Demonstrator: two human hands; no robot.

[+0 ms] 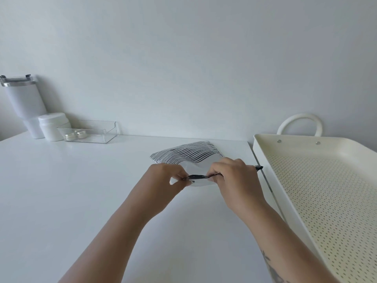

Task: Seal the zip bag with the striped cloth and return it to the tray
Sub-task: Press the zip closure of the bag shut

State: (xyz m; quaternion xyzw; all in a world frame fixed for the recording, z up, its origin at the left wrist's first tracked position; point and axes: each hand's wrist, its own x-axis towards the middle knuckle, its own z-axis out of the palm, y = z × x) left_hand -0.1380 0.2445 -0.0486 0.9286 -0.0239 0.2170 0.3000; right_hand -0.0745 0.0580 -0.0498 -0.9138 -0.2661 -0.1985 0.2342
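Note:
A frosted zip bag [201, 163] lies on the white table, holding a black-and-white striped cloth [186, 154] in its far half. Its black zip strip runs along the near edge, with the slider end sticking out at the right. My left hand [166, 176] pinches the left part of the zip strip. My right hand [229, 174] pinches the strip further right. Both hands hold the bag's near edge slightly off the table. The cream perforated tray [265, 148] with a looped handle stands to the right, nothing in it.
At the back left stand a white tumbler [24, 103], a white jar [52, 126] and a clear plastic box [89, 131] with two small round things inside. The table's right edge runs beside the tray. A wall is close behind.

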